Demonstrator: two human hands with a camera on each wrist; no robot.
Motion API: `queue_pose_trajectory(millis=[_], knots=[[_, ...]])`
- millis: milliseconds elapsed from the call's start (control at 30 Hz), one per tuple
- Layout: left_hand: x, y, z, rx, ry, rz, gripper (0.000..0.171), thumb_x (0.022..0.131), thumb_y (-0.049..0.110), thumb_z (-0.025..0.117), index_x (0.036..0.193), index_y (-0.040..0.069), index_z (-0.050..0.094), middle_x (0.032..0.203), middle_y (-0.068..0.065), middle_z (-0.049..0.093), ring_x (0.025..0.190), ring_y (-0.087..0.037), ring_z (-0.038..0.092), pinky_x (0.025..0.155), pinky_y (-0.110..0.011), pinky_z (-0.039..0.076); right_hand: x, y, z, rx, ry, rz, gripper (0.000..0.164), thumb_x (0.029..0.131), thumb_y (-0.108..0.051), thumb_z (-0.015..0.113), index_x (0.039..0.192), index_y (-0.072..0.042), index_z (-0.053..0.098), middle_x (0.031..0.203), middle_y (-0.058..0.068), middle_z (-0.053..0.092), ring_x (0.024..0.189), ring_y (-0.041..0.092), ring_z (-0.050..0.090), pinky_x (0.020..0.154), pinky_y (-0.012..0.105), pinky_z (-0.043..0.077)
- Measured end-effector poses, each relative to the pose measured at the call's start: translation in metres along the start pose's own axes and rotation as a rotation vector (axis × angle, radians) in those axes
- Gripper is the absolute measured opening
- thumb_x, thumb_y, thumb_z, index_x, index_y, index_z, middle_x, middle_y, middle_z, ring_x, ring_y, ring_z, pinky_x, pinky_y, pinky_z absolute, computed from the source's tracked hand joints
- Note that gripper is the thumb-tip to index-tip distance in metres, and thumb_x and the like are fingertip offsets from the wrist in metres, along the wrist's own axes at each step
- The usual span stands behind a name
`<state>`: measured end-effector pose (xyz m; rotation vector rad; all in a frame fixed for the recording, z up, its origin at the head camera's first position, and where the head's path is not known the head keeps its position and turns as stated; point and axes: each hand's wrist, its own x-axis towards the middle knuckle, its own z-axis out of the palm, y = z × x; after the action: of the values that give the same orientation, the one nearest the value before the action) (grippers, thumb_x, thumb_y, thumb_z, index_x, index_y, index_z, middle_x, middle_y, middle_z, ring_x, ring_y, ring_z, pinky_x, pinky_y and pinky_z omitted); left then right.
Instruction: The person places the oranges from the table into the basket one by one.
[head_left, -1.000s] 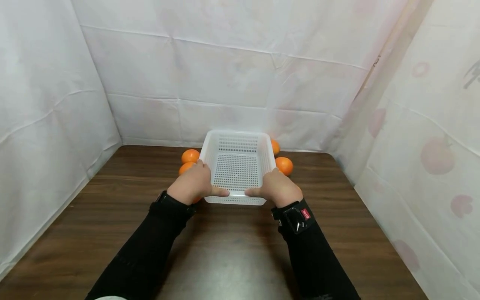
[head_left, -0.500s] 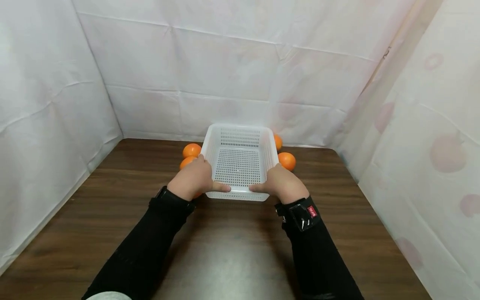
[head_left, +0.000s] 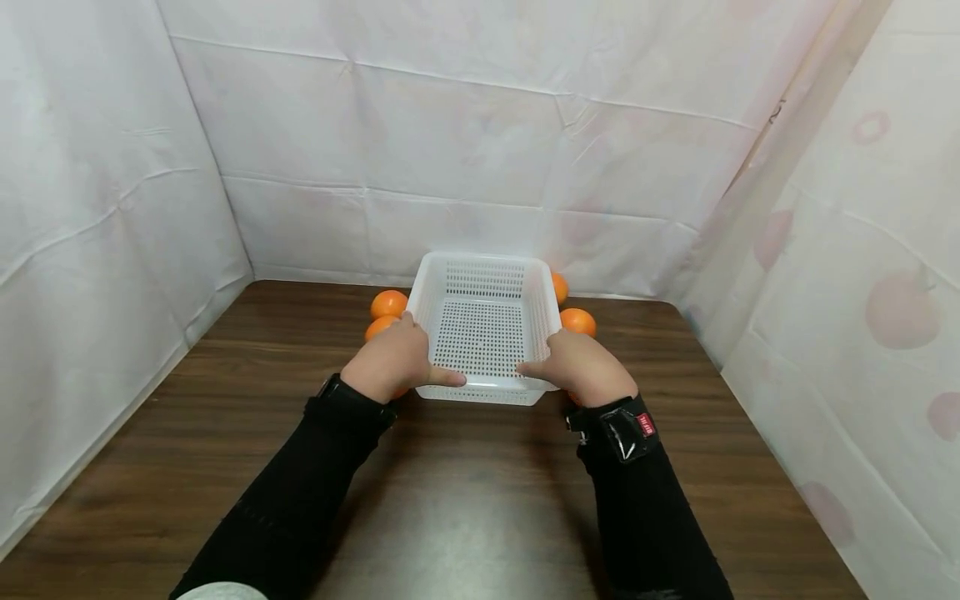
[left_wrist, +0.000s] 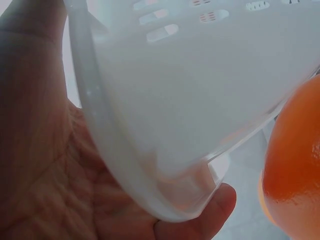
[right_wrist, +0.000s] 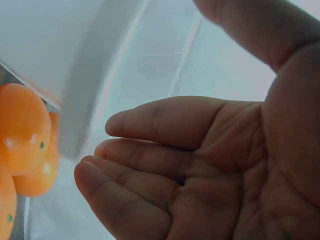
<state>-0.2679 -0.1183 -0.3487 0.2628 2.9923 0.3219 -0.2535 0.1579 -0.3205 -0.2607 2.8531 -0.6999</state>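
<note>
A white perforated plastic basket [head_left: 482, 333] stands with its inside facing up in the head view, with nothing in it. At its front left corner my left hand [head_left: 393, 358] grips the rim, thumb along the front edge. In the left wrist view, fingers [left_wrist: 217, 210] curl round the rim from outside. My right hand [head_left: 588, 365] is beside the front right corner, thumb spread above the rim. In the right wrist view that palm faces the basket, its extended fingers [right_wrist: 165, 120] apart from the rim and holding nothing.
Oranges [head_left: 389, 304] lie along the basket's left side, partly behind the left hand. More oranges [head_left: 577, 322] are on its right side, near the right hand. The brown wooden table [head_left: 457, 500] ends at a white curtain [head_left: 450, 150] behind the basket.
My right hand has come away from the basket's front right corner toward the right, its thumb withdrawing from the front rim. The left hand keeps its grip. The whole view has shifted slightly.
</note>
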Motion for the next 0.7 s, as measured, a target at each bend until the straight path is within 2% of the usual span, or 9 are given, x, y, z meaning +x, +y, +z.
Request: queue_pose_trajectory(millis=[100, 167, 267, 367, 433, 500, 600, 700], knots=[[0.0, 0.002, -0.001, 0.022, -0.011, -0.007, 0.113, 0.073, 0.088, 0.074, 0.131, -0.008, 0.064, 0.167, -0.037, 0.03, 0.114, -0.035, 0.061, 0.103, -0.047, 0.054, -0.004, 0.002, -0.009, -0.053, -0.005, 0.052, 0.041, 0.093, -0.049, 0.073, 0.117, -0.015, 0.07, 0.106, -0.001, 0.075, 0.09, 0.018, 0.067, 0.08, 0.038, 0.052], [0.0, 0.002, -0.002, 0.033, -0.018, -0.013, 0.118, 0.072, 0.089, 0.073, 0.136, -0.01, 0.063, 0.167, -0.037, 0.029, 0.115, -0.035, 0.061, 0.103, -0.047, 0.054, -0.008, 0.003, -0.015, -0.045, -0.006, 0.069, 0.044, 0.096, -0.05, 0.069, 0.121, -0.014, 0.068, 0.109, 0.0, 0.076, 0.094, 0.02, 0.067, 0.084, 0.04, 0.052], [0.001, 0.003, -0.003, 0.03, -0.027, -0.021, 0.126, 0.071, 0.09, 0.072, 0.143, -0.012, 0.056, 0.168, -0.037, 0.027, 0.114, -0.035, 0.06, 0.103, -0.047, 0.054, -0.012, 0.006, -0.023, -0.035, 0.018, 0.053, 0.046, 0.099, -0.051, 0.064, 0.128, -0.015, 0.065, 0.112, -0.001, 0.075, 0.101, 0.021, 0.065, 0.092, 0.042, 0.051], [0.002, 0.002, -0.003, 0.023, -0.021, -0.019, 0.128, 0.071, 0.091, 0.073, 0.144, -0.012, 0.054, 0.168, -0.037, 0.028, 0.112, -0.034, 0.06, 0.102, -0.046, 0.054, -0.014, 0.01, -0.03, -0.047, 0.04, 0.026, 0.044, 0.103, -0.052, 0.06, 0.122, -0.013, 0.062, 0.107, 0.003, 0.069, 0.102, 0.024, 0.062, 0.093, 0.044, 0.047], [0.001, 0.003, -0.004, 0.015, -0.013, -0.015, 0.126, 0.07, 0.09, 0.073, 0.141, -0.012, 0.054, 0.164, -0.036, 0.036, 0.107, -0.033, 0.061, 0.097, -0.044, 0.055, -0.015, 0.012, -0.034, -0.079, 0.042, 0.036, 0.054, 0.104, -0.055, 0.057, 0.133, -0.01, 0.061, 0.123, 0.009, 0.068, 0.116, 0.029, 0.062, 0.1, 0.049, 0.048], [0.001, 0.002, -0.004, 0.01, -0.007, -0.008, 0.118, 0.07, 0.09, 0.074, 0.132, -0.009, 0.059, 0.156, -0.033, 0.044, 0.101, -0.032, 0.061, 0.09, -0.041, 0.055, -0.015, 0.014, -0.037, -0.098, 0.024, 0.063, 0.067, 0.105, -0.058, 0.053, 0.148, -0.006, 0.054, 0.143, 0.018, 0.061, 0.134, 0.038, 0.057, 0.11, 0.056, 0.046], [0.001, 0.002, -0.003, 0.011, -0.001, 0.001, 0.108, 0.07, 0.089, 0.075, 0.121, -0.005, 0.061, 0.145, -0.028, 0.049, 0.093, -0.029, 0.061, 0.082, -0.038, 0.053, -0.014, 0.019, -0.042, -0.096, -0.009, 0.118, 0.081, 0.106, -0.06, 0.048, 0.167, -0.009, 0.032, 0.171, 0.02, 0.034, 0.156, 0.043, 0.036, 0.124, 0.063, 0.033], [0.001, 0.001, -0.003, 0.018, 0.006, 0.006, 0.104, 0.07, 0.089, 0.074, 0.116, -0.003, 0.061, 0.148, -0.029, 0.048, 0.092, -0.029, 0.061, 0.081, -0.037, 0.053, -0.012, 0.026, -0.045, -0.064, -0.03, 0.165, 0.079, 0.105, -0.06, 0.047, 0.166, -0.012, 0.036, 0.169, 0.017, 0.04, 0.149, 0.041, 0.044, 0.121, 0.064, 0.037]])
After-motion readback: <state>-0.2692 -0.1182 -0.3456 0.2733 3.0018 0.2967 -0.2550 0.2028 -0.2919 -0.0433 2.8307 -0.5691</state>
